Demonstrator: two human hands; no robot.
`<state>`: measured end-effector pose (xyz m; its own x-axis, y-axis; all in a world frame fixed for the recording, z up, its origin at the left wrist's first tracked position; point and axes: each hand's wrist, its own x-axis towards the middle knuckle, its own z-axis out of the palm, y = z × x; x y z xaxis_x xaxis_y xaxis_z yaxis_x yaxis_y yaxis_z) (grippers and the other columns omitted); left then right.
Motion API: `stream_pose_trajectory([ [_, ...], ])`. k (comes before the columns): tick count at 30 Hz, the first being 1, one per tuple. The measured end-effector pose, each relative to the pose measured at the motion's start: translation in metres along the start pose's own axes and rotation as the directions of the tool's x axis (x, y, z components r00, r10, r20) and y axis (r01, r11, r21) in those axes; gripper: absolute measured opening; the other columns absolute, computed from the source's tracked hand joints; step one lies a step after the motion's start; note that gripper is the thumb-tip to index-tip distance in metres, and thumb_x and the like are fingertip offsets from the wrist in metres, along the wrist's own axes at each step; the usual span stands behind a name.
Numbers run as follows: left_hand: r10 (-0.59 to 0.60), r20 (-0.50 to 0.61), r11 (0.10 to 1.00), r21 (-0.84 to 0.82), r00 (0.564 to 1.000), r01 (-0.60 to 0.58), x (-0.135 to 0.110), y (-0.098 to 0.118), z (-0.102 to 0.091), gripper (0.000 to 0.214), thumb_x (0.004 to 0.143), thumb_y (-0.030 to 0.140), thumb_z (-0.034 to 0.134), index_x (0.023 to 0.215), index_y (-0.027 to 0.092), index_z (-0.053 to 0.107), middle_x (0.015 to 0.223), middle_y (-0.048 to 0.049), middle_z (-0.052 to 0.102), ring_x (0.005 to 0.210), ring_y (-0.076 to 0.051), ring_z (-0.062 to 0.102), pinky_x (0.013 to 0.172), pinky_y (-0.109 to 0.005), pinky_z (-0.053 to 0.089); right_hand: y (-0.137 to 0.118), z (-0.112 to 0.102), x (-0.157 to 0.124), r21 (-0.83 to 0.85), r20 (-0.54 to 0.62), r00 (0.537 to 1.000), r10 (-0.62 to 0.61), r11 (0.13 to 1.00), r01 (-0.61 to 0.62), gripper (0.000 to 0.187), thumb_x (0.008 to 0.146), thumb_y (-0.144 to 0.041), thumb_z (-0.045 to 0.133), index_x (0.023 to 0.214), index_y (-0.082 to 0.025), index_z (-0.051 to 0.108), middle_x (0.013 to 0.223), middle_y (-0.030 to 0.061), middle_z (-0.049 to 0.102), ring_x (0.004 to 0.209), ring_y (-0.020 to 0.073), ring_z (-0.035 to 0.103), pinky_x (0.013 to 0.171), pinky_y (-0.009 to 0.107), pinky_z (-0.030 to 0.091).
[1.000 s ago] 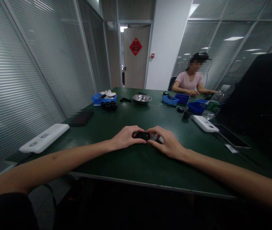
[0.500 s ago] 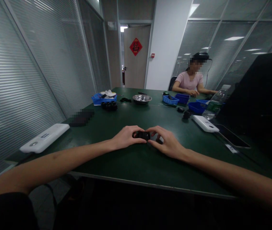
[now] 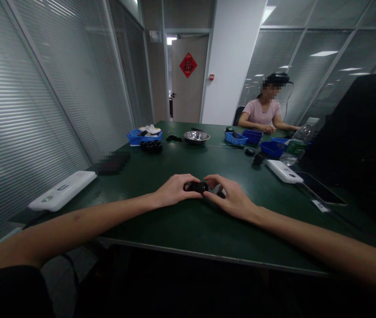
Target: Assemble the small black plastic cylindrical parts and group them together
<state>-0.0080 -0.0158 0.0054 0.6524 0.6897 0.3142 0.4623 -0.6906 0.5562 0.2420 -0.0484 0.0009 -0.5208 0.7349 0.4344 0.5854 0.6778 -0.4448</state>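
Observation:
Low over the front half of the green table, my left hand is closed on a small black rounded part, thumb in front and fingers behind. It looks glossy at its right end; its exact kind cannot be made out. My right hand meets that end with thumb and fingertips curved about it. Between the right thumb and fingers a small dark piece shows, partly hidden by the hand.
Farther back are a blue basket of parts, black round parts, a steel bowl and blue bins. A white power bank, phone and bottle lie right; a white device left. Another person sits beyond.
Both hands stay in nearly the same place. The black part's right end has turned slightly between the fingers, and the right fingertips have shifted a little on it.

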Motion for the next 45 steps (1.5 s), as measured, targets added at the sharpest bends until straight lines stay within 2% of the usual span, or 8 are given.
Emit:
stream_pose_trajectory([
  [2, -0.004, -0.003, 1.0, 0.001, 1.0, 0.004, 0.0, 0.0006, -0.0001, 0.042, 0.088, 0.047, 0.076, 0.118, 0.018, 0.072, 0.096, -0.003, 0.068, 0.08, -0.017, 0.058, 0.071, -0.029, 0.042, -0.0002, -0.0005, 0.0003, 0.001, 0.016, 1.0, 0.015, 1.0, -0.015, 0.031, 0.098, -0.037, 0.064, 0.125, -0.022, 0.061, 0.107, 0.0076, 0.071, 0.091, 0.0224, 0.068, 0.079, 0.038, 0.056],
  [7, 0.004, -0.012, 1.0, 0.006, 1.0, -0.004, 0.0001, 0.0008, -0.0009, 0.042, 0.089, 0.048, 0.075, 0.119, 0.018, 0.072, 0.095, -0.003, 0.067, 0.079, -0.017, 0.057, 0.07, -0.028, 0.041, -0.0004, -0.0009, -0.0002, 0.022, 0.028, 0.997, -0.078, 0.997, 0.077, 0.032, 0.097, -0.026, 0.064, 0.128, -0.022, 0.06, 0.123, 0.0099, 0.066, 0.095, 0.0213, 0.066, 0.081, 0.037, 0.057],
  [13, -0.011, -0.009, 1.0, 0.006, 1.0, 0.011, 0.0005, -0.0007, 0.0004, 0.043, 0.088, 0.049, 0.075, 0.118, 0.018, 0.072, 0.092, -0.0025, 0.067, 0.077, -0.017, 0.057, 0.069, -0.028, 0.041, 0.0004, 0.0004, -0.0004, -0.007, 0.011, 1.0, 0.023, 1.0, -0.023, 0.033, 0.098, -0.038, 0.064, 0.126, -0.021, 0.06, 0.108, 0.0082, 0.071, 0.091, 0.0225, 0.068, 0.077, 0.037, 0.056],
  [19, -0.015, -0.013, 1.0, 0.008, 1.0, 0.015, 0.0001, 0.0001, -0.0003, 0.044, 0.088, 0.05, 0.075, 0.118, 0.018, 0.072, 0.095, -0.0033, 0.067, 0.078, -0.017, 0.057, 0.069, -0.028, 0.041, 0.0018, -0.0001, -0.0003, 0.016, 0.034, 0.998, -0.053, 0.999, 0.052, 0.034, 0.098, -0.028, 0.064, 0.131, -0.022, 0.059, 0.12, 0.011, 0.067, 0.094, 0.0215, 0.068, 0.078, 0.035, 0.057],
  [25, -0.018, -0.014, 1.0, -0.004, 1.0, 0.018, 0.0004, -0.0001, 0.0003, 0.043, 0.088, 0.046, 0.075, 0.119, 0.017, 0.072, 0.093, -0.0022, 0.068, 0.077, -0.016, 0.057, 0.069, -0.028, 0.041, 0.0019, 0.0009, 0.001, -0.026, 0.013, 0.999, 0.039, 0.999, -0.038, 0.035, 0.1, -0.042, 0.061, 0.128, -0.021, 0.061, 0.106, 0.0082, 0.072, 0.09, 0.0224, 0.069, 0.078, 0.037, 0.056],
  [33, -0.019, -0.021, 1.0, 0.009, 1.0, 0.019, 0.0005, 0.0008, -0.0007, 0.04, 0.088, 0.044, 0.076, 0.118, 0.017, 0.072, 0.095, -0.0032, 0.068, 0.078, -0.017, 0.057, 0.07, -0.028, 0.041, 0.0034, 0.0007, -0.0004, -0.006, 0.007, 0.998, -0.06, 0.998, 0.06, 0.035, 0.097, -0.029, 0.066, 0.13, -0.022, 0.06, 0.122, 0.0107, 0.069, 0.098, 0.0227, 0.068, 0.08, 0.037, 0.057],
  [39, -0.02, -0.017, 1.0, -0.012, 1.0, 0.02, 0.0006, -0.0026, 0.0013, 0.043, 0.088, 0.045, 0.076, 0.121, 0.018, 0.072, 0.095, -0.0031, 0.068, 0.078, -0.017, 0.057, 0.069, -0.028, 0.041, 0.0012, 0.0006, 0.001, -0.028, 0.021, 0.999, 0.042, 0.999, -0.041, 0.031, 0.099, -0.04, 0.064, 0.123, -0.021, 0.063, 0.107, 0.0088, 0.073, 0.092, 0.0231, 0.069, 0.08, 0.039, 0.057],
  [45, -0.021, -0.025, 1.0, 0.0, 0.999, 0.021, 0.0015, -0.0005, 0.0008, 0.04, 0.087, 0.044, 0.077, 0.117, 0.018, 0.073, 0.092, -0.0019, 0.066, 0.076, -0.016, 0.056, 0.069, -0.027, 0.04, -0.0012, 0.0006, 0.0002, -0.023, 0.022, 0.999, -0.045, 0.999, 0.045, 0.034, 0.096, -0.029, 0.067, 0.129, -0.022, 0.06, 0.123, 0.0107, 0.068, 0.097, 0.0226, 0.068, 0.082, 0.039, 0.058],
])
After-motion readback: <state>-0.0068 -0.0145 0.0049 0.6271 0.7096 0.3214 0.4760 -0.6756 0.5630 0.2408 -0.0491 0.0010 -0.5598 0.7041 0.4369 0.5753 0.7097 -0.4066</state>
